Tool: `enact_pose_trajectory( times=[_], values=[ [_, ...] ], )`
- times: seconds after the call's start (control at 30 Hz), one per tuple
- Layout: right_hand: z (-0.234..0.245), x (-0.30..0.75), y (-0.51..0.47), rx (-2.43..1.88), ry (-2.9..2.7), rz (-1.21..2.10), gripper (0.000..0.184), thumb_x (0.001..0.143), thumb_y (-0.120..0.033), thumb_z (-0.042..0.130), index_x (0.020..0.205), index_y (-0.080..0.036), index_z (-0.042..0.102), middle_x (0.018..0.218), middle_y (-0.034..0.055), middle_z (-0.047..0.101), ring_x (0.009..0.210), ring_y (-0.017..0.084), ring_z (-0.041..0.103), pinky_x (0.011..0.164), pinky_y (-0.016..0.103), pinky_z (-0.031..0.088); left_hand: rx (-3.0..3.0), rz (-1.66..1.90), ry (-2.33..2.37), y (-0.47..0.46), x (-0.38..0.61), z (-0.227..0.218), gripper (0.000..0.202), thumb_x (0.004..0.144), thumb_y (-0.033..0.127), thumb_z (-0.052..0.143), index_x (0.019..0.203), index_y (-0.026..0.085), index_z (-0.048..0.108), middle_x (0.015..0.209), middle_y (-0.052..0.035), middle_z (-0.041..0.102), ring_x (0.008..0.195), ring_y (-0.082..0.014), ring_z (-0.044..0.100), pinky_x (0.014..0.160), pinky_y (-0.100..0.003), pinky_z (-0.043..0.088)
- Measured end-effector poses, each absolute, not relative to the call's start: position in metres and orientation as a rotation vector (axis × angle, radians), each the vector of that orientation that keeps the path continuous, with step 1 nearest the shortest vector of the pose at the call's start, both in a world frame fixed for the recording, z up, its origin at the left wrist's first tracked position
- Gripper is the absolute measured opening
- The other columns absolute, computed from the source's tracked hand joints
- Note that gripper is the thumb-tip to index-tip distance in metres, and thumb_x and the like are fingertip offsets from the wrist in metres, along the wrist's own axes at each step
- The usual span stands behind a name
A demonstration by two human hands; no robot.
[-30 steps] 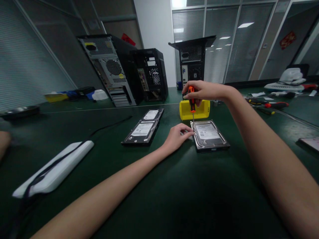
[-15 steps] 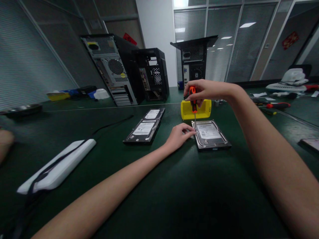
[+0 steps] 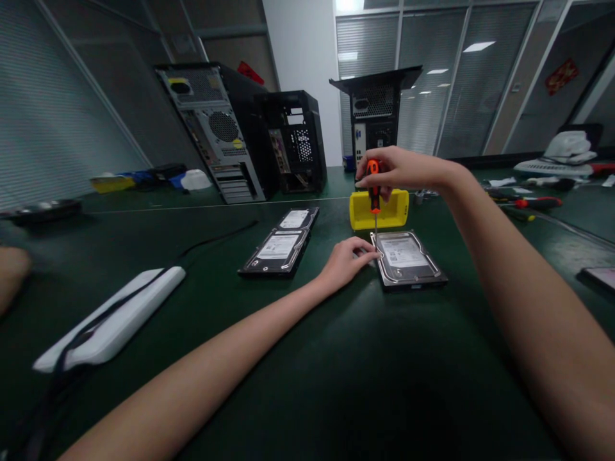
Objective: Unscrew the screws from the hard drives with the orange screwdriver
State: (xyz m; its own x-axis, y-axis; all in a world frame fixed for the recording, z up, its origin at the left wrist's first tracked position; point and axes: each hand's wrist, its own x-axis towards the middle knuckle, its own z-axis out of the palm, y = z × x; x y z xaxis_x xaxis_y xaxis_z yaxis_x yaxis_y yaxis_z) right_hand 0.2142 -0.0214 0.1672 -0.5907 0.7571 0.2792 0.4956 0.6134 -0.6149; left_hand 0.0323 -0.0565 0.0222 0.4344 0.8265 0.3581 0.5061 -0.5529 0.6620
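A hard drive [image 3: 408, 259] lies flat on the green table [image 3: 336, 358], label up. My right hand [image 3: 398, 169] is closed round the orange and black handle of a screwdriver [image 3: 373, 192] held upright, its thin shaft pointing down at the drive's near left corner. My left hand [image 3: 346, 259] rests on the table against that same corner, fingers curled with the fingertips touching the drive's edge. A yellow tray [image 3: 379, 214] stands just behind the drive.
Two more hard drives [image 3: 281, 246] lie left of centre. Three computer cases [image 3: 288, 137] stand at the back. A white slab with a black cable [image 3: 110, 317] lies at the left. Tools [image 3: 523, 205] lie at the right; another person's hand [image 3: 12, 272] shows at the left edge.
The screwdriver and my right hand have risen a little and shifted slightly right above the drive's corner. My left hand stays at the corner.
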Motion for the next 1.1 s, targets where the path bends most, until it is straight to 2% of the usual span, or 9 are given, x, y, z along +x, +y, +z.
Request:
enact_pose_trajectory(
  times=[0.17, 0.4, 0.67, 0.9, 1.1],
  values=[
    [0.173, 0.220, -0.025, -0.952, -2.211, 0.601, 0.025, 0.080, -0.030, 0.068, 0.099, -0.017, 0.059, 0.082, 0.0035, 0.061, 0.061, 0.010, 0.057, 0.052, 0.021, 0.053, 2.282, 1.046, 1.110, -0.057, 0.033, 0.023, 0.016, 0.090, 0.032, 0.052, 0.091, 0.017, 0.058, 0.095, -0.0053, 0.060, 0.086, -0.0165, 0.055, 0.077, -0.029, 0.044],
    [0.179, 0.229, -0.032, -1.056, -2.235, 0.586, 0.029, 0.082, -0.034, 0.066, 0.106, -0.019, 0.059, 0.088, 0.0049, 0.061, 0.068, 0.012, 0.060, 0.059, 0.024, 0.055, 2.200, 1.024, 1.181, -0.058, 0.033, 0.023, 0.018, 0.094, 0.035, 0.041, 0.091, 0.018, 0.048, 0.086, -0.0015, 0.054, 0.077, -0.0143, 0.050, 0.072, -0.027, 0.041],
    [0.179, 0.228, -0.032, -1.108, -2.304, 0.586, 0.030, 0.081, -0.033, 0.066, 0.106, -0.017, 0.060, 0.091, 0.0070, 0.063, 0.069, 0.014, 0.062, 0.057, 0.025, 0.057, 2.180, 1.012, 1.164, -0.057, 0.029, 0.027, 0.025, 0.084, 0.041, 0.060, 0.087, 0.016, 0.064, 0.084, -0.0031, 0.064, 0.073, -0.0140, 0.053, 0.067, -0.026, 0.042],
    [0.180, 0.229, -0.034, -1.116, -2.295, 0.573, 0.030, 0.081, -0.034, 0.066, 0.105, -0.018, 0.060, 0.089, 0.0058, 0.064, 0.069, 0.013, 0.062, 0.057, 0.022, 0.057, 2.093, 1.060, 1.103, -0.055, 0.027, 0.023, 0.027, 0.084, 0.039, 0.060, 0.095, 0.017, 0.072, 0.096, -0.0065, 0.072, 0.087, -0.0183, 0.064, 0.079, -0.030, 0.047],
    [0.181, 0.229, -0.032, -1.114, -2.308, 0.629, 0.032, 0.078, -0.036, 0.069, 0.103, -0.018, 0.061, 0.089, 0.0051, 0.064, 0.071, 0.013, 0.063, 0.056, 0.020, 0.055, 2.304, 1.054, 1.137, -0.066, 0.031, 0.030, 0.019, 0.086, 0.033, 0.061, 0.093, 0.022, 0.074, 0.096, -0.0047, 0.072, 0.088, -0.0181, 0.063, 0.079, -0.030, 0.047]
  ],
)
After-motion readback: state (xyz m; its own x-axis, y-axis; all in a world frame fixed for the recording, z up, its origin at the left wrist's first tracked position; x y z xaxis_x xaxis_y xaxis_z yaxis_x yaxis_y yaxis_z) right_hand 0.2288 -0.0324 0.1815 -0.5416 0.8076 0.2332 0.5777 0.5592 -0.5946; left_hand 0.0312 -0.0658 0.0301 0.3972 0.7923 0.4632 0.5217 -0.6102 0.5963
